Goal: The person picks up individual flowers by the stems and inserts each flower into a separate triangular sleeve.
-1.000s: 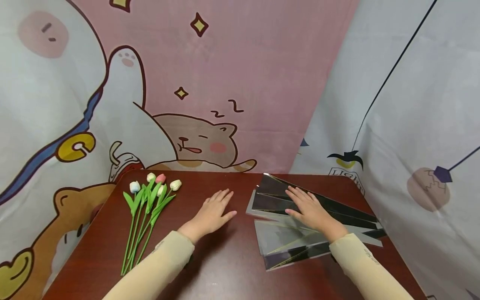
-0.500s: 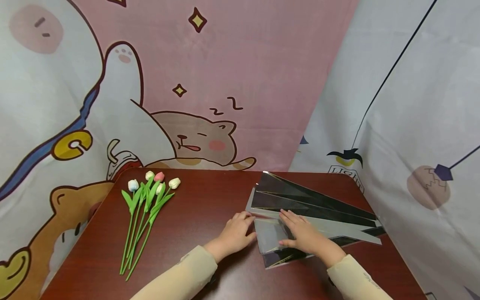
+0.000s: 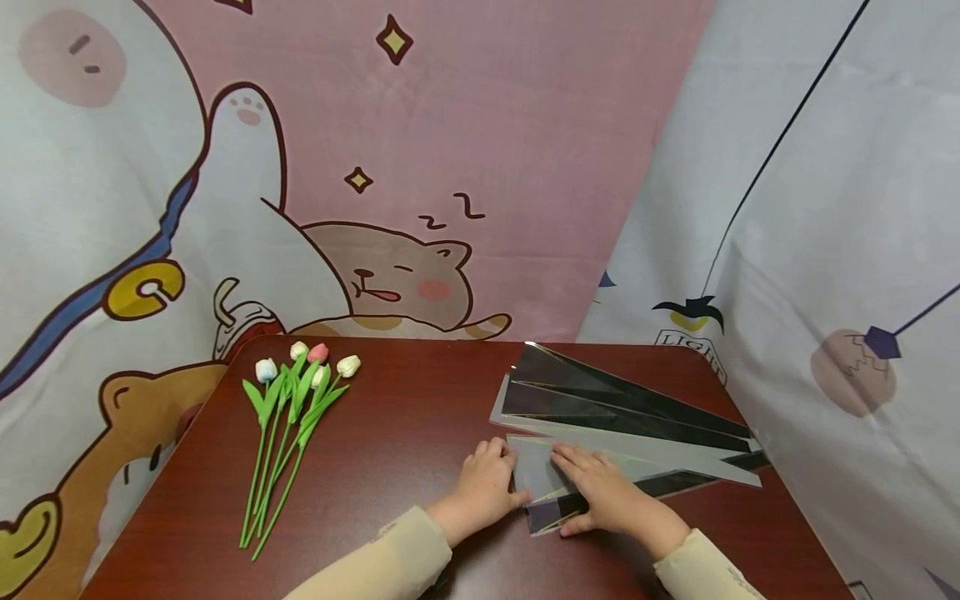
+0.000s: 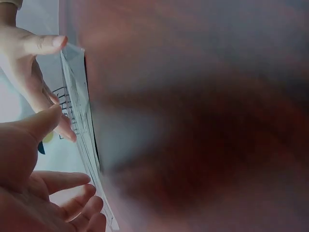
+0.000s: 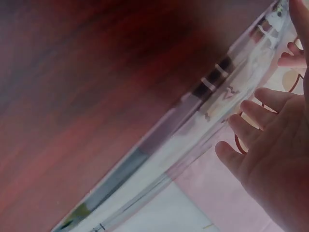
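Clear and black flower-wrap-like sheets with thin gold lines lie on the right half of the table, in a far group (image 3: 562, 392) and a nearer group (image 3: 534, 467). My left hand (image 3: 480, 487) is at the left edge of the nearer sheets, thumb spread and fingers loosely bent. In the left wrist view nothing sits between that hand's thumb and fingers (image 4: 77, 203). Over the same sheets, further right, lies my right hand (image 3: 611, 500), palm down. Its fingers (image 5: 241, 128) look relaxed and spread above the sheets in the right wrist view.
Several artificial tulips (image 3: 303, 408) with white, pink and pale blue heads lie at the left of the brown table (image 3: 405, 400). A cloth (image 3: 570, 167) printed with cartoon animals hangs behind the table's far edge.
My left hand has moved right and come to the left edge of the nearer sheets. The right hand has slid left and nearer, over those sheets. The tulips stay put.
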Available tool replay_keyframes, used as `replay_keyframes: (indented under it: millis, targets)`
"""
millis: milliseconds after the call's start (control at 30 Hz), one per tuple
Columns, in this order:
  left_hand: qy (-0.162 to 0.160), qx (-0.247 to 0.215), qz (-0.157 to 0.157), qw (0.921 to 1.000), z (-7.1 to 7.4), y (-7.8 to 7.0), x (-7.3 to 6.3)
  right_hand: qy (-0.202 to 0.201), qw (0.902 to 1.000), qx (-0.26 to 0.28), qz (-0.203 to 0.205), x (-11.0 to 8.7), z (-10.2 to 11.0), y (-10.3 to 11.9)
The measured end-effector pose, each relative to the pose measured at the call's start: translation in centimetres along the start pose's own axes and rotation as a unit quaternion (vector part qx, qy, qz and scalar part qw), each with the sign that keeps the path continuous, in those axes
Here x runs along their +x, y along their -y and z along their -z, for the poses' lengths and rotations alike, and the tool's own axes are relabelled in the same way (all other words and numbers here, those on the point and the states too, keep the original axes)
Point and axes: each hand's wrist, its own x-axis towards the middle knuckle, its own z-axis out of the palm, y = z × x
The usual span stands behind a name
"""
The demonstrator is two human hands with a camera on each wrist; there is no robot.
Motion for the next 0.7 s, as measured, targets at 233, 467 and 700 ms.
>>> replay_keyframes:
  millis: [233, 467, 700]
  targets:
    - [0.017, -0.002, 0.012, 0.9998, -0.35, -0.39, -0.29, 0.003, 1.0000, -0.007, -0.006, 0.33, -0.78, -0.27]
    - [0.024, -0.003, 0.022, 0.9995, -0.36, -0.29, -0.45, -0.001, 0.9999, 0.000, -0.013, 0.76, -0.81, -0.23]
    - [0.002, -0.042, 0.052, 0.9978, -0.29, -0.19, -0.50, -0.014, 0.9998, -0.002, -0.014, 0.95, -0.81, -0.15]
